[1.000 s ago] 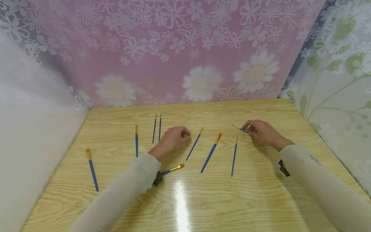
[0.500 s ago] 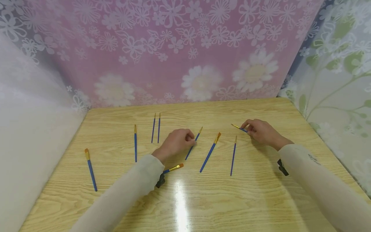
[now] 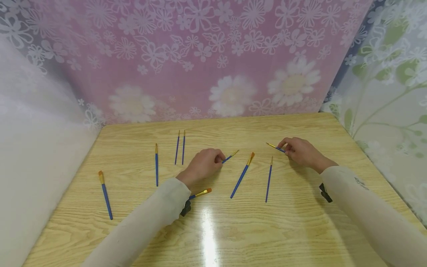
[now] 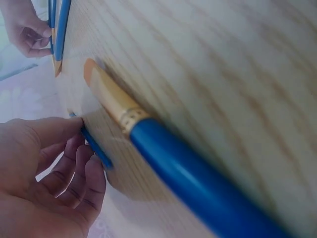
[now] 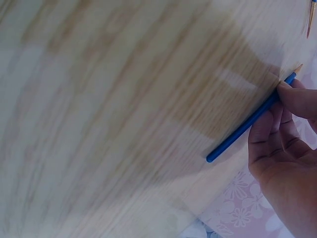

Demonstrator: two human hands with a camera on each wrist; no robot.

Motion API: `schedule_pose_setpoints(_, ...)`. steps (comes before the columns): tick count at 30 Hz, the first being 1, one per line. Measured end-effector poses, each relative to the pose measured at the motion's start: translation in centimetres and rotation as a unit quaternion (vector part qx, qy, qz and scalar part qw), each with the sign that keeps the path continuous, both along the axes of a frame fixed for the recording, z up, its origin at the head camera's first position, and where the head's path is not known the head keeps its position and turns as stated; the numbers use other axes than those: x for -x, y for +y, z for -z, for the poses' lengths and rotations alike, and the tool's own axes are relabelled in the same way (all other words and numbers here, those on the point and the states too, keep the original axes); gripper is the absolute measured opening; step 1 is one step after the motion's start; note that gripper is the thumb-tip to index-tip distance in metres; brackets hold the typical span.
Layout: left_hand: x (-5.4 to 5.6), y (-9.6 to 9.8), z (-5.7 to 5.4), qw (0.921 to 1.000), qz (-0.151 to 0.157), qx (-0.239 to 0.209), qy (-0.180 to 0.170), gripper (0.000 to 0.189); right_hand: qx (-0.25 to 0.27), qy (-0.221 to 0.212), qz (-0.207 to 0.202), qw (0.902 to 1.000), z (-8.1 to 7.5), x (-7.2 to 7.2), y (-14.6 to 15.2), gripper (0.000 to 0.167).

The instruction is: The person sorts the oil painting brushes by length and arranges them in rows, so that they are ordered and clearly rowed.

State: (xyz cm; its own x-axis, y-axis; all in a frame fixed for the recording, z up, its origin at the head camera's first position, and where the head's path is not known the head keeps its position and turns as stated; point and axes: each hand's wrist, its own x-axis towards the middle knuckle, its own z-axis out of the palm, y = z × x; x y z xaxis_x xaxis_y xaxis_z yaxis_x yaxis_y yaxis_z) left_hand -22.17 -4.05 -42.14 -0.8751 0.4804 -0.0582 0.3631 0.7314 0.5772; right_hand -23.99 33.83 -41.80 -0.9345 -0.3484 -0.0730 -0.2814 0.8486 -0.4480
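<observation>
My left hand (image 3: 204, 165) pinches a thin blue paintbrush (image 3: 230, 157) between thumb and fingers, its gold tip pointing up and right. In the left wrist view that same brush (image 4: 97, 148) shows below the thumb, close over the wood. At the right, my right hand (image 3: 301, 152) pinches another blue paintbrush (image 3: 275, 147) near its ferrule, bristles pointing left. Its handle (image 5: 242, 128) slants across the right wrist view, near the tabletop. A flat-tipped brush (image 3: 201, 193) lies by the left wrist, its handle partly hidden behind the cuff.
Between the hands lie a flat brush (image 3: 242, 175) and a thin brush (image 3: 269, 180). Two thin brushes (image 3: 183, 148) stand side by side farther back, a round brush (image 3: 156, 165) left of them. A wide brush (image 3: 105, 196) lies far left. Floral cloth (image 3: 186, 63) hangs behind the table.
My left hand has moved right to the thin brush and now pinches it. That brush has turned clockwise, from steep to a flatter slant. The right hand stays put with its brush.
</observation>
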Motion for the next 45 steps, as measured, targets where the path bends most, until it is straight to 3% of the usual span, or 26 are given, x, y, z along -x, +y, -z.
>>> schedule_pose_setpoints(8,0.1,-0.1,-0.3,0.9992,0.02,0.02,0.027,0.023,-0.002,0.002,0.001,1.0,0.1,0.1,-0.1,0.027)
schedule_pose_setpoints(16,0.2,0.2,-0.5,0.9947,0.041,0.074,0.058,0.021,-0.002,-0.001,0.0,1.0,-0.1,0.0,0.0,0.027)
schedule_pose_setpoints(22,0.3,0.3,-0.7,0.9864,0.06,0.13,0.081,0.016,0.0,-0.003,-0.001,1.0,0.0,0.0,0.0,0.027)
schedule_pose_setpoints(28,0.4,0.5,-1.0,0.9857,0.059,0.146,0.06,0.015,0.004,-0.003,-0.004,1.0,0.0,0.0,0.1,0.027)
schedule_pose_setpoints(37,1.0,-0.4,-0.4,0.9912,0.065,0.104,0.05,0.019,0.002,0.002,-0.004,1.0,0.0,0.0,-0.2,0.027)
schedule_pose_setpoints(45,1.9,-1.5,-1.1,0.9993,0.014,0.035,-0.004,0.026,0.003,0.0,0.0,1.0,-0.1,-0.2,-0.3,0.027)
